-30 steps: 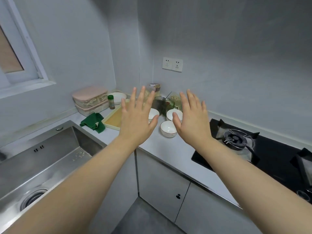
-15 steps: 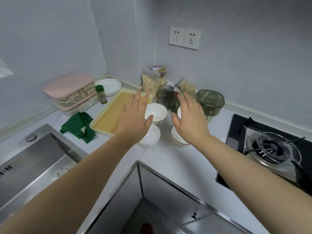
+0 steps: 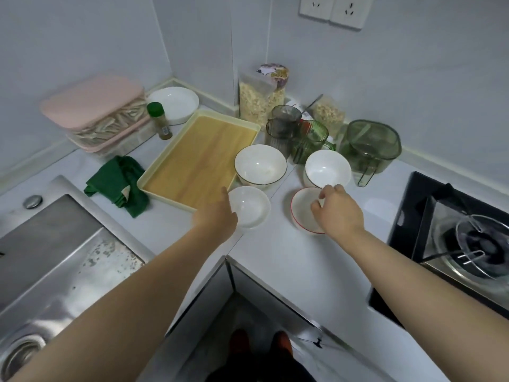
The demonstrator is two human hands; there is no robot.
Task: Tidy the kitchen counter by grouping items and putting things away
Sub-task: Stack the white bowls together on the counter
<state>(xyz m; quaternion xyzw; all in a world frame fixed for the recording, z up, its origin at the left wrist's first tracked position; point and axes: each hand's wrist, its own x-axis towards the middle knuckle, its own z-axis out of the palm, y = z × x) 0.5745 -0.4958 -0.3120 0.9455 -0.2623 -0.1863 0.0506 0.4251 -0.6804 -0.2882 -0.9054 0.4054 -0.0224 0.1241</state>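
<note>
Four bowls stand together on the white counter (image 3: 289,257). My left hand (image 3: 217,215) curls around the near left rim of a small plain white bowl (image 3: 252,206). My right hand (image 3: 338,209) pinches the far rim of a red-rimmed bowl (image 3: 301,213), thumb inside it. Behind them are a larger dark-rimmed white bowl (image 3: 260,165) and another white bowl (image 3: 327,169). A cream tray (image 3: 198,155) with a wood-coloured bottom lies left of the bowls, touching my left thumb.
Behind stand a grey cup (image 3: 281,128), a green mug (image 3: 311,139), a green jug (image 3: 370,146) and cereal bags (image 3: 260,97). At the left are pink boxes (image 3: 96,114), a spice jar (image 3: 159,121), a white dish (image 3: 175,102), a green cloth (image 3: 118,183) and the sink (image 3: 55,257). The gas stove (image 3: 468,238) is on the right.
The view tilted down and moved closer. Both hands dropped from spread above the bowls onto them, the left closing on the plain bowl's rim, the right on the red-rimmed one.
</note>
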